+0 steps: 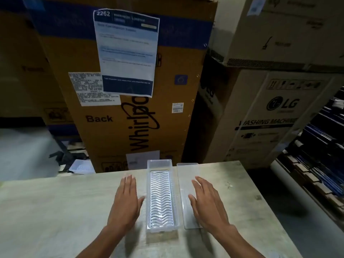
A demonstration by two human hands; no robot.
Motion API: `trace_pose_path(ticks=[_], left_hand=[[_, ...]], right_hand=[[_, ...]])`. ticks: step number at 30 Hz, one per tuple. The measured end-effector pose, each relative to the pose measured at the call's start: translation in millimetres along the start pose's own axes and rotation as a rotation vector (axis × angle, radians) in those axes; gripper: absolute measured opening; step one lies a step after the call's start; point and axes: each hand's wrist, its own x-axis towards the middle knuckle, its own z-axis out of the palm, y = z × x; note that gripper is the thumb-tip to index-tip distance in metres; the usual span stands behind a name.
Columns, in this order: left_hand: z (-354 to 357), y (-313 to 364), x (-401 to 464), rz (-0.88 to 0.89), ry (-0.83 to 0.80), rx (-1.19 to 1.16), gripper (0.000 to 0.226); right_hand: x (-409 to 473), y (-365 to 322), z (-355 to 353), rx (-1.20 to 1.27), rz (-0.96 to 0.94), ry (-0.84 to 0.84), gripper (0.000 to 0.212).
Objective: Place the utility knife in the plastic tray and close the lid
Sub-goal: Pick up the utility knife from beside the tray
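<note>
Landmark: clear plastic tray (161, 198), long axis running away from the viewer, set mid-table (55, 211)

Left of tray: left hand (125, 205) flat, palm down, fingers together and extended, thumb tip just beside the tray's left wall; holds nothing

Tray itself: open on top, wavy ribbed insert on its floor, nothing lying in it

Right of tray: clear lid (188, 194) lying flat on the table, parallel to the tray, just beside its right wall. Right hand (207, 203) spread open, palm down, over the lid's near half; contact likely, grasp none

Utility knife: not seen anywhere in view, so cannot say where it is

Judgement: task at its start. Find the knife first; lay it lengthwise along the ribs, blade retracted, left hand steadying the tray wall. Leave the lid until the knife sits flat

Behind tray: stacked cardboard boxes (130, 112)
</note>
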Motion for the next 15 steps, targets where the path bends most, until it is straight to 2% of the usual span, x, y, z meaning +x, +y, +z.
trace_pose_path(ticks=[3, 6, 11, 15], left_hand=[[12.9, -6.9, -4.1, -0.068, -0.114, 0.011, 0.079], [20.6, -7.1, -8.6, -0.097, -0.149, 0.022, 0.079], [31.0, -16.5, -11.4, -0.279, -0.084, 0.002, 0.072], [43.9, -25.0, -10.0, -0.417, -0.065, -0.116, 0.055]], right_hand=[[-0.6, 0.7, -1.3, 0.035, -0.022, -0.017, 0.042], [-1.6, -0.4, -3.2, 0.078, -0.035, -0.076, 0.033], [-4.3, 0.0, -3.6, 0.128, -0.039, -0.084, 0.029], [-8.8, 3.6, 4.1, 0.177, -0.004, -0.116, 0.034]])
